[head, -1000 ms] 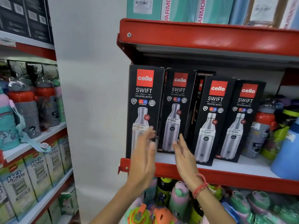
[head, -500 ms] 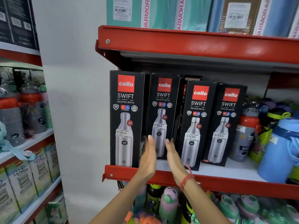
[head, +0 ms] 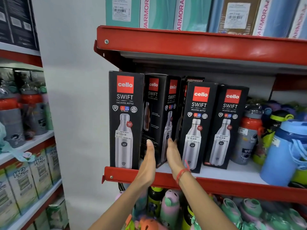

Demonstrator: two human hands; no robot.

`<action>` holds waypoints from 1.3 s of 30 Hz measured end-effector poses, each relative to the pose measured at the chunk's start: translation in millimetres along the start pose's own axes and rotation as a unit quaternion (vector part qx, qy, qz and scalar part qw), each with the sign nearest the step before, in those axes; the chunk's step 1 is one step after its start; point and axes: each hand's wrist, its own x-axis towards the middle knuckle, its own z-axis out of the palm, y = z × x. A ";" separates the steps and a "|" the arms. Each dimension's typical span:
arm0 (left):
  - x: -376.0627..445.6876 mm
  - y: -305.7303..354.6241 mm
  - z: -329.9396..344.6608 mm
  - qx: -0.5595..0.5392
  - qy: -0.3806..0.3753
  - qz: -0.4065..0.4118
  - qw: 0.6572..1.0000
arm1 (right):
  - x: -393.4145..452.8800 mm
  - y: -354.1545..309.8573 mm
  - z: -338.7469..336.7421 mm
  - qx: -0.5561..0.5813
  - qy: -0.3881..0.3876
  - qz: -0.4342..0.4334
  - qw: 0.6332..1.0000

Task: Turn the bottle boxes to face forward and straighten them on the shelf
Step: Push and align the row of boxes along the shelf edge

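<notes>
Several black Cello Swift bottle boxes stand in a row on the red-edged shelf [head: 216, 185]. The leftmost box [head: 125, 120] faces forward at the shelf's front edge. The second box [head: 160, 113] is turned, showing both its side panel and its front. My left hand [head: 148, 161] lies flat against its left face and my right hand [head: 174, 156] against its right face, so the box is held between my palms. Two more boxes, the third [head: 198, 125] and the fourth [head: 226, 125], lean slightly and face forward. Another dark box [head: 193, 80] stands behind them, mostly hidden.
Loose bottles, among them an orange-capped one [head: 249, 131] and a blue jug [head: 285, 151], crowd the shelf's right end. Teal and blue boxes [head: 159, 12] fill the shelf above. Colourful bottles [head: 169, 208] stand on the shelf below. A second rack [head: 28, 146] stands at left.
My hands have closed in from the front onto the two sides of the second box, and the box has rotated so its side panel shows.
</notes>
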 end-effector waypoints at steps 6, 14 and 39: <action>3.9 1.6 0.3 -0.018 0.019 -0.027 0.999 | -7.4 -5.6 8.5 0.056 0.031 0.004 0.998; -9.7 0.8 -9.7 -0.026 0.026 -0.006 0.999 | -61.4 8.8 -2.9 0.008 0.012 -0.035 0.999; -53.3 15.3 8.6 0.081 0.214 0.212 0.950 | -74.9 2.8 -66.3 0.040 0.083 -0.076 0.993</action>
